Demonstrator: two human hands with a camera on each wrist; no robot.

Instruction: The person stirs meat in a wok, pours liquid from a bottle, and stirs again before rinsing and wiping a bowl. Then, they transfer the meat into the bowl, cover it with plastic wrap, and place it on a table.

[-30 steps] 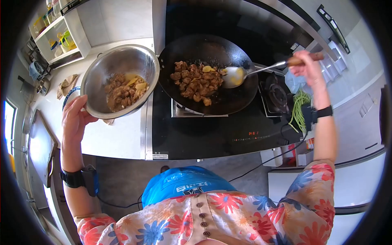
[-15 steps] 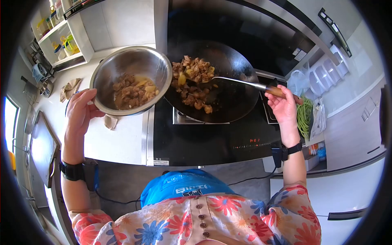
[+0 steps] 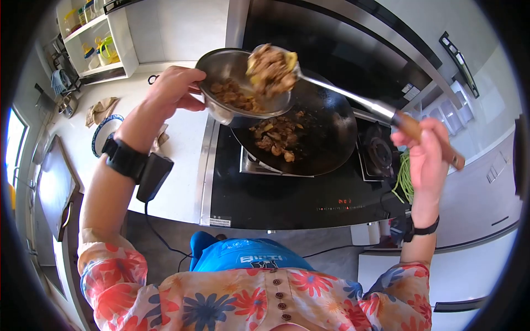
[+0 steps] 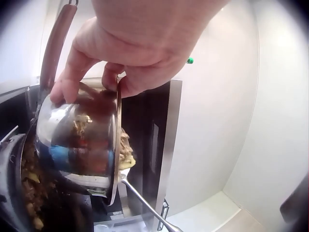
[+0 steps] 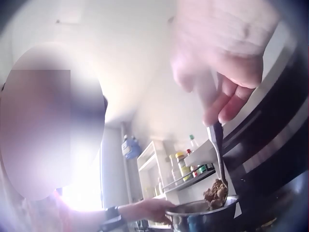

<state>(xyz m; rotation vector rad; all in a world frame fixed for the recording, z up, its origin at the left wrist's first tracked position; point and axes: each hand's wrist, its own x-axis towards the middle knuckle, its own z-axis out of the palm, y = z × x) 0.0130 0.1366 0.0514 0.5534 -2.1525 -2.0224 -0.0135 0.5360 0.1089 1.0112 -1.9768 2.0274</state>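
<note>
My left hand (image 3: 174, 91) grips the rim of a metal bowl (image 3: 234, 63), which is held over the left side of the wok (image 3: 334, 138). Pieces of browned meat (image 3: 234, 95) lie inside this bowl. By its wooden handle, my right hand (image 3: 429, 157) holds a metal ladle (image 3: 353, 98) heaped with meat and yellow slices (image 3: 271, 71), raised above the bowl. More meat (image 3: 276, 135) sits in the wok's lower left. From the left wrist view, the bowl (image 4: 79, 145) appears steeply tilted, thumb and fingers at its rim and outer wall.
A second burner (image 3: 378, 151) and a bunch of long green beans (image 3: 406, 179) are right of the wok. On the white counter at left are a blue-rimmed dish (image 3: 101, 138) and a folded cloth (image 3: 101, 110). A shelf with bottles (image 3: 105, 52) stands behind them.
The ladle scooped meat from the wok and rose up and left over the bowl. My left hand moved the bowl rightward over the wok's edge. Less meat is in the wok.
</note>
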